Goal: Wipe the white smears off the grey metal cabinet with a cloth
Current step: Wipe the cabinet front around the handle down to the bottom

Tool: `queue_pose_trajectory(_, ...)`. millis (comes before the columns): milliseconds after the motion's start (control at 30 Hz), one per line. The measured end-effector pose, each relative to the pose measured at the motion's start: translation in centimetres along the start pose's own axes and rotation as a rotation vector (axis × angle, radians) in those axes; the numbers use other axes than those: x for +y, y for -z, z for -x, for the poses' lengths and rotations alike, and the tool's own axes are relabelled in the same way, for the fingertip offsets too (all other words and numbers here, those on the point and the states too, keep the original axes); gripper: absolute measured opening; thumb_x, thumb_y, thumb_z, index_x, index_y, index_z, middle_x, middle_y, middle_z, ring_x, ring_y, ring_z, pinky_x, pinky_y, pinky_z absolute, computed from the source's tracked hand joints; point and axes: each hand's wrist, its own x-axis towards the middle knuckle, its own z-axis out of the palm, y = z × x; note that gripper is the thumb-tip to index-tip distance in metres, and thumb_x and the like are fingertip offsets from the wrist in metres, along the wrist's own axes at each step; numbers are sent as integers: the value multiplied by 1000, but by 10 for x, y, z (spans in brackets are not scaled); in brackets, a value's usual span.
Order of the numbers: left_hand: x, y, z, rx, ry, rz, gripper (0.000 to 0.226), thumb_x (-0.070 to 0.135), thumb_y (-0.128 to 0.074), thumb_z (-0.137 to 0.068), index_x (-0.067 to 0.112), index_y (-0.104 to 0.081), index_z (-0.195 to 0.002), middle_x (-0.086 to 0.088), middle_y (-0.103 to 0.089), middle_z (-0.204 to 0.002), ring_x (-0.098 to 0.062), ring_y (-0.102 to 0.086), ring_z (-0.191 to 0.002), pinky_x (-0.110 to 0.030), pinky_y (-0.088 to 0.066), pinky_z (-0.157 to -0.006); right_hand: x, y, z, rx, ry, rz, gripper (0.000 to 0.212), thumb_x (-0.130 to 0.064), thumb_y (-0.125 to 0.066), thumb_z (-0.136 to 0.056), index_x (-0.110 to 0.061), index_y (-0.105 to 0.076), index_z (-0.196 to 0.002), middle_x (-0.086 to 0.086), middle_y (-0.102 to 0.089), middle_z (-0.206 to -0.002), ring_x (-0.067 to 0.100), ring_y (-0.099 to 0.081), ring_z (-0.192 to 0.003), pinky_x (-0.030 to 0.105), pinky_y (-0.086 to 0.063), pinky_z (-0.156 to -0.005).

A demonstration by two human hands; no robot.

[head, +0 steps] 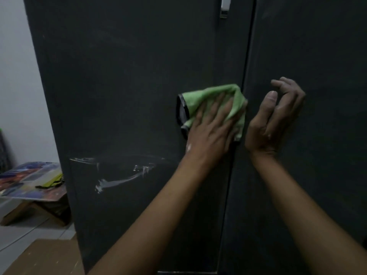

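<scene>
My left hand point(210, 124) is my working grip: its fingers lie straight and spread over the green cloth point(214, 104), pressing it flat against the grey cabinet point(129, 76) rather than clutching it. The cloth is bunched, with a dark-edged corner sticking out to the left, and it sits on the left door just beside the vertical seam between the doors. My right hand point(276, 118) holds nothing; its fingers are loosely curled, and its far side seems to lean on the right door just across the seam, as if to brace me.

Around the cloth the metal looks dull and mostly clean, with only faint hazy streaks higher up, so I judge this patch nearly done. The real work lies lower and to the left: bright white smears point(119, 179) run across the left door well below and left of my cloth, one long streak with thinner scratchy marks above it. None of that looks wiped, so I'd say a good part of the job is left.

A metal handle point(225, 6) shows at the top edge. Off to the left, by the wall, a colourful board point(33, 179) rests on a low wooden stand.
</scene>
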Motion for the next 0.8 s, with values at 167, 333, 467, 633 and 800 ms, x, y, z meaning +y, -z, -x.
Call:
queue_pose_trajectory(167,1,3,-32,46,88,-51,59,41,-31,-110,34,-17,-167,1,-18,-174,-24,-8,-162,-47,2,-128,-2,2,-2,9,-26,-12,36,-20,-39,-107,4,-63,-118,21,-58,-128,31,-56,-125,47,-44,-107)
queue_pose_trajectory(333,2,-13,12,55,2,-88,59,41,-36,-111,29,-21,-167,-3,-20,-174,-26,-11,-162,-48,2,-128,11,16,6,-78,58,33,37,-21,-40,-106,3,-63,-121,22,-58,-130,34,-56,-125,49,-42,-108)
queue_pose_trajectory(467,0,-31,74,-38,-127,-64,58,37,-43,-109,23,-32,-164,-3,-20,-173,-26,-7,-162,-49,5,-128,11,18,16,-131,49,47,37,-22,-40,-106,3,-63,-122,22,-58,-131,35,-56,-125,39,-39,-110)
queue_pose_trajectory(633,-14,-47,132,-175,-274,-57,43,36,-51,-107,22,-56,-147,-2,-16,-175,-25,-6,-163,-48,1,-130,-7,8,25,-188,61,46,40,-27,-38,-106,-1,-63,-123,17,-57,-135,29,-54,-128,31,-35,-109)
queue_pose_trajectory(800,-48,-41,161,-214,-282,-71,29,30,-55,-104,18,-63,-130,-5,-8,-176,-26,-5,-163,-50,2,-130,-19,-4,27,-174,66,14,40,-28,-38,-106,-2,-63,-124,18,-57,-134,25,-52,-128,26,-32,-109)
